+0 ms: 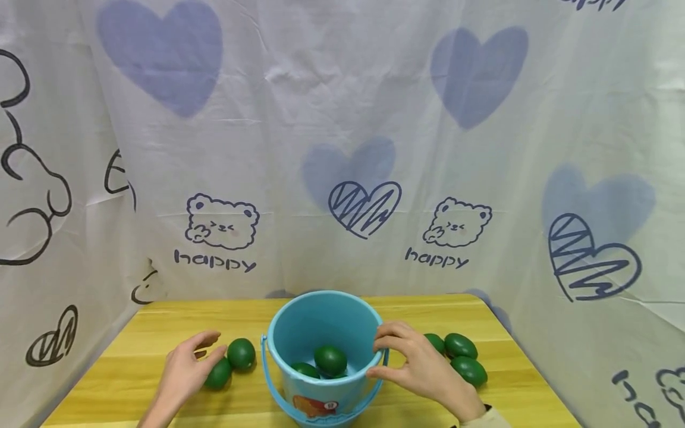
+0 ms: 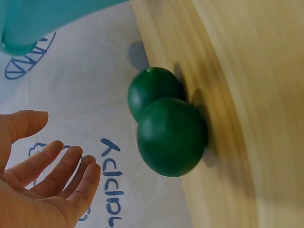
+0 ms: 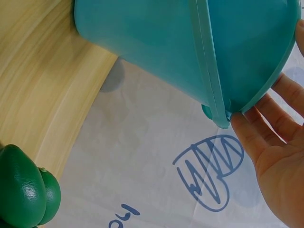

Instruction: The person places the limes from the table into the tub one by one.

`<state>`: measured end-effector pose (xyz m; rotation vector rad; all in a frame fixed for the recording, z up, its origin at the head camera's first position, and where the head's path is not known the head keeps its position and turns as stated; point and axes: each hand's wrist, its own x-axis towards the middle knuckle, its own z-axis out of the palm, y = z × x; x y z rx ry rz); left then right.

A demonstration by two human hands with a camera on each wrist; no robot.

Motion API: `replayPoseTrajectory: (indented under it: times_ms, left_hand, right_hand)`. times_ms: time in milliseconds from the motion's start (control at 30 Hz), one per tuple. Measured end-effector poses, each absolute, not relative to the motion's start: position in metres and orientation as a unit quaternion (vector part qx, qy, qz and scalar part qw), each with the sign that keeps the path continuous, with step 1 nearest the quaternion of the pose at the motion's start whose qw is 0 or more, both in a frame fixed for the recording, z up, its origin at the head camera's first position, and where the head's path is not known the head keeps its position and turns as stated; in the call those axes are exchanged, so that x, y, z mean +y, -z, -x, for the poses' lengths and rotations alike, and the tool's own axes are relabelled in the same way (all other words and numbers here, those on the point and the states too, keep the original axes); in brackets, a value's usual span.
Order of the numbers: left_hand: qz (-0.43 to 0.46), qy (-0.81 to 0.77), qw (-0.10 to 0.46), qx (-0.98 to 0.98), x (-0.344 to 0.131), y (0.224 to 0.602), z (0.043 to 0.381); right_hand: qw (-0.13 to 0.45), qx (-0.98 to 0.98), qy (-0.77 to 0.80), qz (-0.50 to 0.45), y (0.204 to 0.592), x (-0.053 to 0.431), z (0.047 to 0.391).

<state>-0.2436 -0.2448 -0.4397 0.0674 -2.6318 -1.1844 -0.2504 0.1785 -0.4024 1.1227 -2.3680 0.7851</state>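
Note:
A light-blue bucket (image 1: 316, 389) stands in the middle of the table, with several green limes (image 1: 330, 360) inside. My right hand (image 1: 409, 359) is at the bucket's right rim, its fingertips (image 3: 240, 124) right by the rim and the handle joint. Left of the bucket, two more limes lie side by side, one (image 2: 172, 137) nearer and one (image 2: 154, 90) behind it. Beside this pair is my left hand (image 1: 187, 364), thumb and fingers spread apart with nothing between them. In the left wrist view, its loosely bent fingers (image 2: 61, 171) are apart from both limes.
Several limes (image 1: 468, 370) lie clustered on the table right of the bucket, partly behind my right hand. The bucket's handle (image 1: 278, 397) hangs down across its front. A white patterned cloth (image 1: 321, 119) hangs behind and beside the wooden table (image 1: 514, 380).

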Motion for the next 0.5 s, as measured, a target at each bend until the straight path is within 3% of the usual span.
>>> replayPoseTrajectory:
  times_ms: [233, 500]
  left_hand:
    - [-0.043, 0.376, 0.107, -0.919, -0.254, 0.444, 0.246]
    - [-0.054, 0.296, 0.031, -0.953, -0.263, 0.456, 0.259]
  right_hand:
    - [0.196, -0.853, -0.279, -0.395, 0.4, 0.178, 0.249]
    - [0.198, -0.851, -0.282, -0.395, 0.401, 0.178, 0.249]
